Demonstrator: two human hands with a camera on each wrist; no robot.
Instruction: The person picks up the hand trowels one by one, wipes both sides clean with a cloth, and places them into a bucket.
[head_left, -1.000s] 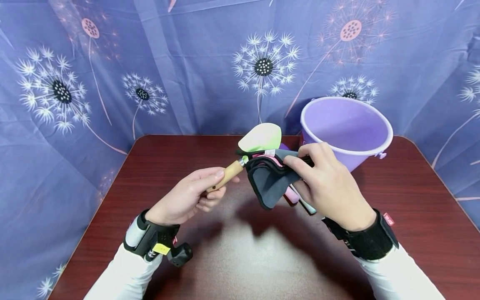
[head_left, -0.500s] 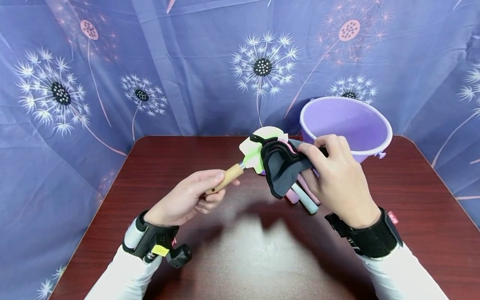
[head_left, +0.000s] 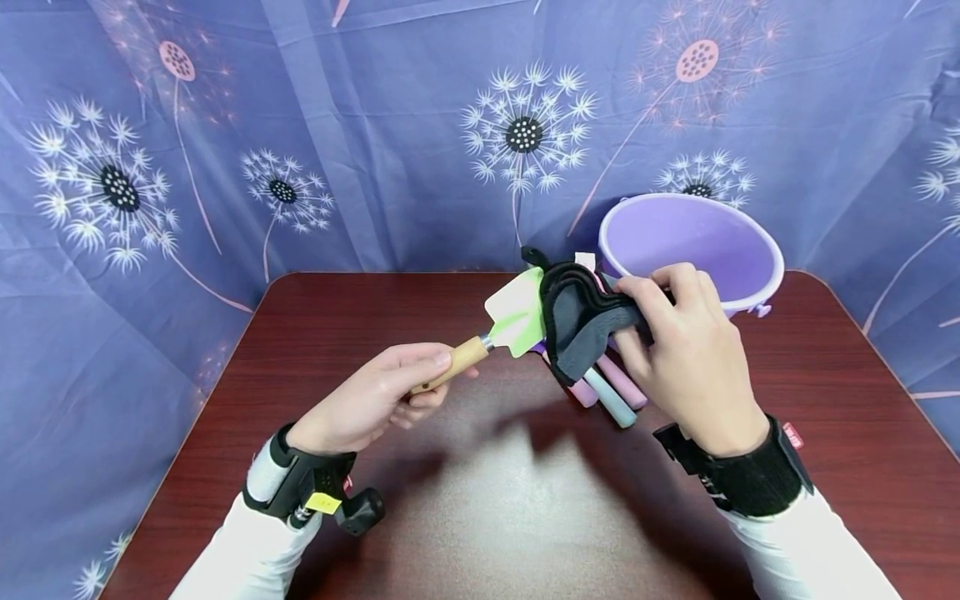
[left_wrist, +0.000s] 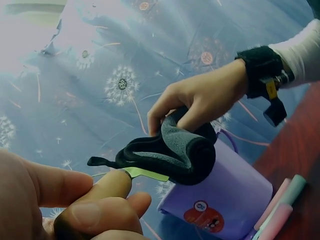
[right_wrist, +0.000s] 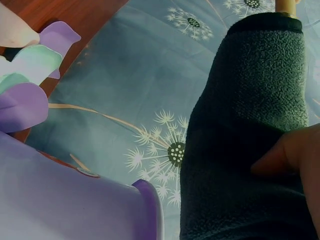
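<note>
My left hand (head_left: 390, 392) grips the wooden handle of a small garden trowel (head_left: 517, 312), its pale green blade pointing up and away to the right. In my right hand (head_left: 690, 358) is a bunched dark grey cloth (head_left: 581, 325) with black edging, a small loop and a white tag. The cloth overlaps the far end of the blade and hides part of it. From the left wrist view, the cloth (left_wrist: 175, 145) lies folded right over the green blade. Up close in the right wrist view, my thumb presses into the fuzzy cloth (right_wrist: 245, 125).
A light purple bucket (head_left: 675, 237) stands tilted at the back right, behind my right hand. Several tools with pink and light blue handles (head_left: 611, 400) lie on the dark red table (head_left: 360, 317) below the cloth. A dandelion-patterned curtain (head_left: 412, 125) hangs behind.
My right hand and the cloth have slid right along the trowel, uncovering more of its blade. The left hand stays nearly still, and the blade has dipped slightly.
</note>
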